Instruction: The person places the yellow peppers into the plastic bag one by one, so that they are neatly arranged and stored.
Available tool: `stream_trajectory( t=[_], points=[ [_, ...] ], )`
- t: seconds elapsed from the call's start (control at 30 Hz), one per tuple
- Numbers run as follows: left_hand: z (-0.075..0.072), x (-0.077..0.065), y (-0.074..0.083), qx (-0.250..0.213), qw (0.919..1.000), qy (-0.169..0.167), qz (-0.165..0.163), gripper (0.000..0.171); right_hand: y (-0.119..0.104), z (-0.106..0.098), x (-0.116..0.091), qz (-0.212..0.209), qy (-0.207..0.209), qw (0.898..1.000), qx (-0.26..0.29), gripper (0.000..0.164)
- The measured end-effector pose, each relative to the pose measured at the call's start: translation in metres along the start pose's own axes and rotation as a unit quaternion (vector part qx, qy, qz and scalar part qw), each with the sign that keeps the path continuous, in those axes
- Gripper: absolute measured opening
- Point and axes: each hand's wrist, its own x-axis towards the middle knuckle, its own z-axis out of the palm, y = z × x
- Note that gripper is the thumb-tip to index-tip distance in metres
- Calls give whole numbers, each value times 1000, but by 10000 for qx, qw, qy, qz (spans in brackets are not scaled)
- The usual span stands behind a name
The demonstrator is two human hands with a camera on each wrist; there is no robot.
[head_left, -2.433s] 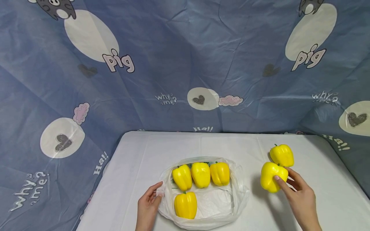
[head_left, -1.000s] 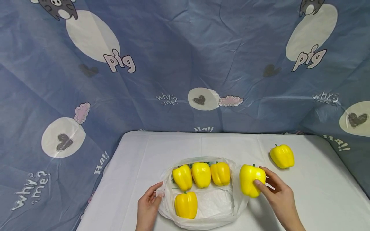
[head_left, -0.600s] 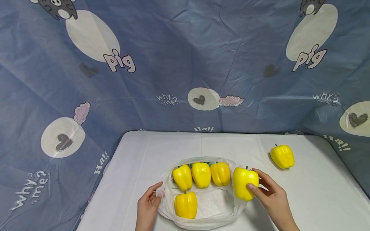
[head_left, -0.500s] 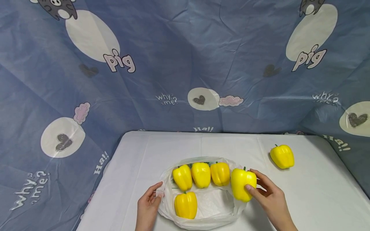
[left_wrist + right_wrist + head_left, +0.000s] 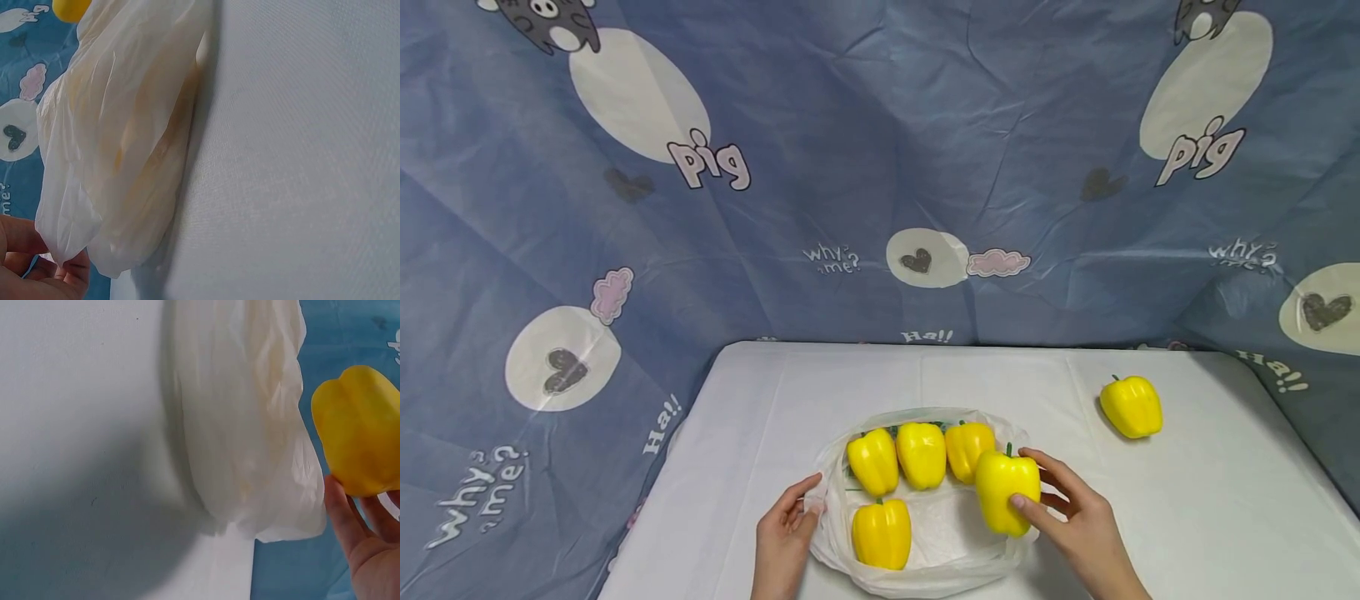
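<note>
My right hand (image 5: 1078, 521) grips a yellow bell pepper (image 5: 1006, 492) by its side, stem up, over the right rim of a white plastic bag (image 5: 842, 567). In the right wrist view that bell pepper (image 5: 359, 431) is clear of the bag wall (image 5: 250, 425), above its edge. With thumb and fingers my left hand (image 5: 785, 533) pinches the bag's left rim; the left wrist view shows the pinched plastic (image 5: 65, 237). Inside the wide-mouthed bag lie several yellow bell peppers: a row along the back, including a middle one (image 5: 921, 456), and one at front left (image 5: 882, 534).
Another yellow bell pepper (image 5: 1132, 407) lies on the white-covered table (image 5: 820, 375), behind and to the right of the bag. A blue printed cloth (image 5: 925, 167) hangs behind the table and at both sides.
My right hand has carried the bell pepper leftward from beside the other loose one to over the bag's right rim. The left hand has stayed at the left rim.
</note>
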Motion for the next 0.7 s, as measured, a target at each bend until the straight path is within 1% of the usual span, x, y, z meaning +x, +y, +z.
stream_trajectory(
  t=[0.07,0.17,0.3,0.4,0.7],
  points=[
    [0,0,0,5,10000,27,-3,40,0,1,0,-118,-55,9999,8,54],
    [1,0,-1,-11,10000,46,11,41,0,4,0,-184,-152,9997,38,53],
    [0,0,-2,-21,10000,48,55,41,-1,9,-1,-80,-249,9996,48,56],
    [0,0,-2,-4,9999,73,91,41,-3,13,-3,-40,-333,9993,152,57],
    [0,0,-1,-20,9999,49,124,40,-1,23,-9,-164,-528,9972,498,51]
  ],
)
